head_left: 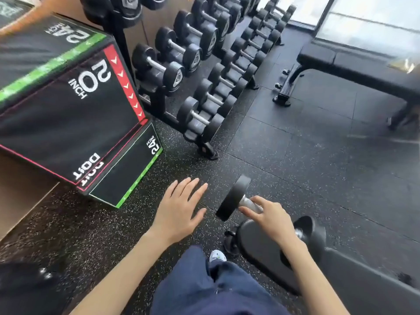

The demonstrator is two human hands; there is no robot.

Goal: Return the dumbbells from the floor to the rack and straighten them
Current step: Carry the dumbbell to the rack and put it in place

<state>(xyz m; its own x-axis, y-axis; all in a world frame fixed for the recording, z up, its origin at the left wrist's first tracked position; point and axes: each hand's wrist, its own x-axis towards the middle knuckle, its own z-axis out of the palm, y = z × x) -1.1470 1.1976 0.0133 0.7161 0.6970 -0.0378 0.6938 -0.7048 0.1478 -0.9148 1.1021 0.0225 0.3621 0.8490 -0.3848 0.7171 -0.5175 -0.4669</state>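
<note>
A black dumbbell (234,197) with a knurled steel handle lies low over the speckled rubber floor, in front of my knees. My right hand (270,219) lies over its handle, thumb on the near side and fingers on the far side, closing round the bar. Its far head (312,233) shows past my wrist. My left hand (179,208) hovers flat and open above the floor to the left, apart from the dumbbell and holding nothing. The dumbbell rack (209,151) stands ahead, its tiers lined with black dumbbells.
A black plyo box (68,114) marked 20 and 24 inch leans at the left beside the rack. A weight bench (363,69) stands at the back right. Another padded bench end (259,248) with small wheels sits under my right forearm. Open floor lies between the rack and me.
</note>
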